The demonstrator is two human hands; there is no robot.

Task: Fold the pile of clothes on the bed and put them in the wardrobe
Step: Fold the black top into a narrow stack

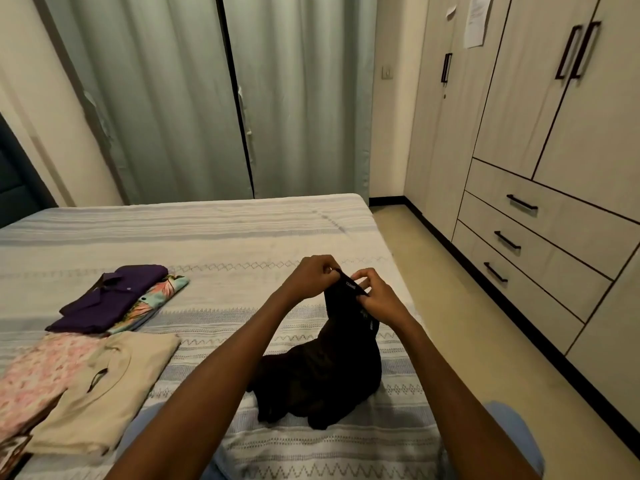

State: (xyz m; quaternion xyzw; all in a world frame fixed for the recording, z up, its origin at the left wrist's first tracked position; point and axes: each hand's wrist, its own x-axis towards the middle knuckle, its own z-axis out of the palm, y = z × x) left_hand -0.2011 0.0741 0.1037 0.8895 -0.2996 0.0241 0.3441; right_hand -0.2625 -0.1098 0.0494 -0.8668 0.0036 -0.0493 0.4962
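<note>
Fingers of my left hand [313, 277] and right hand [375, 294] pinch the black garment [322, 379] at its collar — soft, limp, light

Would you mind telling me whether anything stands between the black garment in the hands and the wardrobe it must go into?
Only closed doors: the wardrobe is shut. Both hands, left hand and right hand, pinch the black garment; the floor strip between looks bare.
</note>
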